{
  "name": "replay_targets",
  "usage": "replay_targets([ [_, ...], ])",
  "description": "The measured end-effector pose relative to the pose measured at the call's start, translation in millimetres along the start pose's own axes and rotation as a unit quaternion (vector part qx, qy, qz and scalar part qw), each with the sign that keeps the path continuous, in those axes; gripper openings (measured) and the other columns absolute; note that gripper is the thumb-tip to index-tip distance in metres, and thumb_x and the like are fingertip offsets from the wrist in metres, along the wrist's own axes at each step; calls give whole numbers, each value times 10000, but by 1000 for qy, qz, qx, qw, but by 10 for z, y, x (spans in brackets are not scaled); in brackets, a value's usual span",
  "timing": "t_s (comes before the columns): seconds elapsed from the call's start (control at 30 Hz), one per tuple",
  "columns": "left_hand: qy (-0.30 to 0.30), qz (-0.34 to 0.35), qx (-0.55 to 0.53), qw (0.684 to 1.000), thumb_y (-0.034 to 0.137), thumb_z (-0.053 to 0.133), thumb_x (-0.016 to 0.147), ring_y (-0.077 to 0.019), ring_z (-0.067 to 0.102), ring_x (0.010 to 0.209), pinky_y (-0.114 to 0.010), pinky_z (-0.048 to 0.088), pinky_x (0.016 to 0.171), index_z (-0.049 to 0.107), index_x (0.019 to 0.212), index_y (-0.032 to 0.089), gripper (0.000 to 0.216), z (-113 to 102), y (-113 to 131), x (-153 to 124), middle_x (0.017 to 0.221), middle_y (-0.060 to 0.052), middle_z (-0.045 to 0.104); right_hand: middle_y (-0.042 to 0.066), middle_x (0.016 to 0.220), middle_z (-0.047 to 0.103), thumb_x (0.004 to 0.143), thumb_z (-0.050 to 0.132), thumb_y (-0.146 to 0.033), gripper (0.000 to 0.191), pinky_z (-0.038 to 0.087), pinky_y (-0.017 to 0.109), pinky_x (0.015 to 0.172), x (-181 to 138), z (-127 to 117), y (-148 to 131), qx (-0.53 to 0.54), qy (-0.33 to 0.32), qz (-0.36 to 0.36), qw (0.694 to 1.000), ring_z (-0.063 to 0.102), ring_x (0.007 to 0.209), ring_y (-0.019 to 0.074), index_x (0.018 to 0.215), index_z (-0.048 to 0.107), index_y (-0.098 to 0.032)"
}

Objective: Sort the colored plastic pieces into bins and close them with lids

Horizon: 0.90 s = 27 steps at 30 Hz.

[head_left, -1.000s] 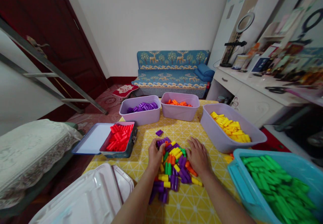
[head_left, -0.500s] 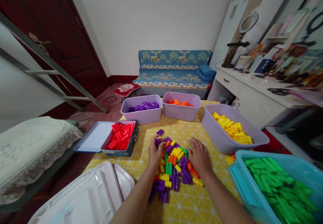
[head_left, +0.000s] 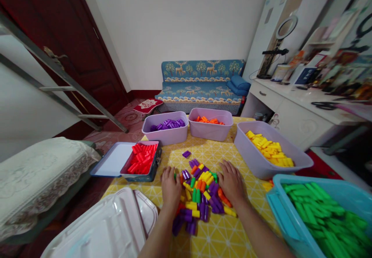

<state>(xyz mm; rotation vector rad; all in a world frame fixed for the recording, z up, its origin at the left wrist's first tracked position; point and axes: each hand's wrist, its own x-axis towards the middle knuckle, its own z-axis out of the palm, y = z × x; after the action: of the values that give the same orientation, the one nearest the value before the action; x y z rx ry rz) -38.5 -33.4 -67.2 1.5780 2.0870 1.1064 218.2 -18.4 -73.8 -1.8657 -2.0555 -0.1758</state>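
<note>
1. Saw a bed [head_left: 35,172] at far left, cut off by the frame edge and draped in a pale lace cover.
2. Found a white lid [head_left: 101,227] at bottom left, cropped by the lower edge and overlapping the near corner of the table [head_left: 226,234]. Could not tell what lay beneath it.
3. Noted an open tin [head_left: 139,178] at the table's left edge, with red blocks [head_left: 141,158] filling one half and the other half bare.
4. Made out two lilac bins at the far side. Saw purple blocks [head_left: 168,124] in the purple bin [head_left: 165,136]. In the orange bin [head_left: 210,132] beside it, saw only the tops of the orange blocks [head_left: 207,119] over the rim.
5. Spotted a lone block [head_left: 186,153], purple, on the cloth just beyond the heap and apart from it.
6. Saw the left hand [head_left: 171,186] palm down at the heap's left edge, fingers together and bent slightly over the blocks. Could not tell whether it gripped anything, as the underside was hidden.
7. Found the pile [head_left: 200,184] of purple, yellow, green and orange blocks mid-table, between the two hands. Could not see its edges under the palms.
8. Saw the right hand [head_left: 232,182] flat on the pile's right side, fingers spread and holding nothing visible, with an orange block poking out by the thumb.
9. Noted a yellow bin [head_left: 250,157] right of that hand, holding yellow blocks [head_left: 270,149].
10. Saw a blue tub [head_left: 276,203] at bottom right, full of green blocks [head_left: 319,211] and cropped by two frame edges.
11. Could not read the blurred clutter on the desk [head_left: 290,110].
</note>
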Motion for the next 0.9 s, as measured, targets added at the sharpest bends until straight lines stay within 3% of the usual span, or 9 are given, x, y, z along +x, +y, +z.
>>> replay_targets([
  [0.07, -25, 12, -16, 999, 264, 463, 907, -308, 365, 1449, -547, 271, 1200, 620, 1292, 199, 421, 111, -31, -114, 1461, -121, 539, 119, 1448, 554, 956, 464, -270, 403, 337, 447, 1108, -3, 11, 9, 3, 6, -1, 1000, 447, 1359, 271, 1318, 594, -150],
  [0.17, -83, 46, -92, 991, 283, 419, 947, -251, 393, 1442, -475, 307, 1205, 557, 1372, 208, 453, 212, 58, -172, 1508, -110, 492, 118, 1440, 561, 956, 456, -266, 402, 341, 446, 1104, -9, 10, 9, 3, 12, 0, 1000, 447, 1359, 268, 1316, 596, -157],
  [0.3, -84, 110, -143, 980, 243, 425, 944, -222, 438, 1406, -428, 334, 1196, 571, 1351, 218, 434, 207, 252, 104, 1481, -105, 512, 103, 1441, 562, 957, 445, -263, 390, 338, 427, 1106, -15, 2, -5, -1, 14, 3, 1000, 453, 1354, 262, 1298, 609, -166],
  [0.4, -92, 127, -92, 983, 161, 490, 886, -239, 410, 1424, -417, 329, 1197, 583, 1346, 188, 471, 205, 363, 457, 1511, -128, 463, 102, 1437, 565, 959, 453, -266, 391, 335, 428, 1114, -15, 13, -3, 1, 16, 3, 1000, 454, 1351, 265, 1301, 607, -156],
  [0.5, -167, 138, -15, 976, 117, 558, 825, -261, 403, 1431, -411, 329, 1196, 602, 1345, 188, 527, 248, 423, 706, 1523, -133, 446, 104, 1434, 568, 952, 468, -258, 390, 337, 433, 1117, -12, 26, 8, 4, 15, 6, 1000, 454, 1351, 267, 1300, 610, -156],
  [0.57, -216, 165, 12, 962, 109, 560, 819, -255, 451, 1396, -403, 342, 1190, 662, 1276, 206, 478, 284, 430, 759, 1484, -121, 499, 105, 1434, 569, 947, 474, -253, 391, 341, 432, 1116, -9, 27, 15, 6, 13, 7, 1000, 453, 1352, 263, 1301, 611, -161],
  [0.67, -230, 189, 14, 955, 74, 532, 797, -245, 526, 1318, -388, 382, 1160, 728, 1168, 208, 441, 303, 399, 709, 1403, -109, 580, 105, 1429, 573, 946, 478, -252, 390, 344, 426, 1115, -3, 11, 13, 6, 9, 7, 1000, 456, 1347, 261, 1301, 612, -161],
  [0.77, -231, 187, -1, 955, 33, 515, 754, -235, 595, 1194, -380, 451, 1084, 750, 1129, 219, 479, 253, 359, 627, 1239, -92, 675, 106, 1427, 573, 952, 474, -255, 387, 338, 420, 1118, 2, -11, -1, 1, 7, 7, 1000, 455, 1345, 265, 1298, 615, -153],
  [0.9, -247, 98, -54, 963, 43, 528, 776, -232, 634, 1126, -381, 472, 1050, 759, 1085, 199, 416, 122, 348, 613, 1132, -95, 725, 111, 1428, 572, 953, 473, -255, 384, 333, 418, 1118, 3, -30, -14, 0, 5, 9, 1000, 452, 1350, 266, 1294, 616, -151],
])
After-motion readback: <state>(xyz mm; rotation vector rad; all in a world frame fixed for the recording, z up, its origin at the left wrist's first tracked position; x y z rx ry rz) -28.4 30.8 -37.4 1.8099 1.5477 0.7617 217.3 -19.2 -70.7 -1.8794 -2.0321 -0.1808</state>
